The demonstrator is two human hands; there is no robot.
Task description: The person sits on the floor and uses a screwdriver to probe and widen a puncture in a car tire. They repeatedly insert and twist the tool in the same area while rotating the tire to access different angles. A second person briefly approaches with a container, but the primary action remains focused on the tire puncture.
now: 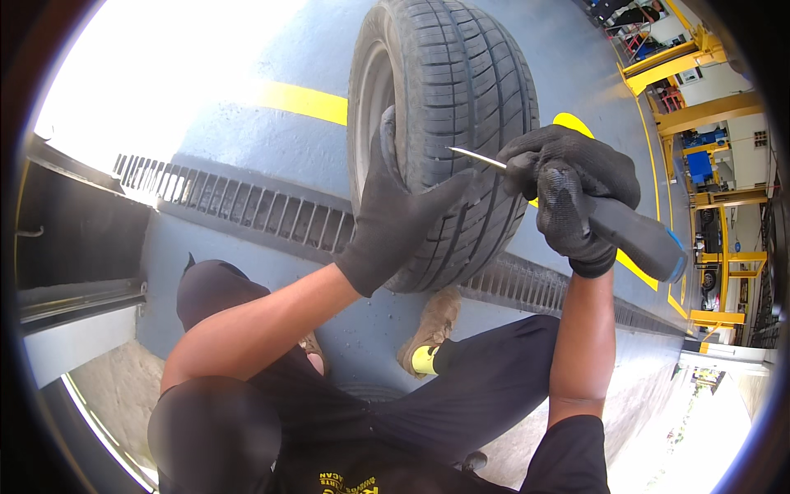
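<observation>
Tyre: one black tyre stands upright on the blue-grey floor in front of us, tread facing us, its pale rim showing on the left side.
Left hand: our gloved left hand lies flat against the tyre's lower left — fingers together along the sidewall edge, thumb spread out across the tread.
Right hand: our gloved right hand is curled tight around the dark handle of one tool (blue end cap at the butt), fingers pressed together on the grip.
Tool tip: its thin metal shaft points left and meets the tread just above the left thumb.
Floor marks: one yellow stripe runs behind the tyre; a curved yellow line shows to its right.
Drain: one long metal grate crosses the floor beneath the tyre.
Shoes: one tan shoe shows clearly — a yellow sock at its ankle; a second is barely visible.
Background: yellow lift posts at upper right; we cannot count them surely.
</observation>
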